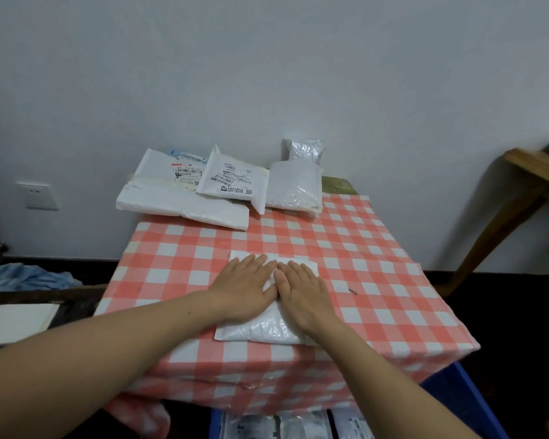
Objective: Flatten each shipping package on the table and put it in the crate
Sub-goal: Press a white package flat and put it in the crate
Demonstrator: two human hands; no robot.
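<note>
A white bubble-mailer package point(263, 327) lies flat on the table with the red-and-white checked cloth point(377, 280), near the front edge. My left hand point(246, 288) and my right hand point(301, 291) press down on it side by side, fingers straight and pointing away from me. At the back of the table lie several more white packages: a large one point(178, 201), one with a printed label point(232, 180), a bubble one point(293, 188) and a small one point(303, 150) against the wall. The blue crate point(450, 397) stands below the table's front edge with packages inside.
A wooden table point(536, 182) stands at the right by the wall. On the left sit a dark surface with a white sheet point(16, 321) and blue cloth point(26, 277). A wall socket point(37, 195) is at the left. A small dark speck point(353, 291) lies on the cloth.
</note>
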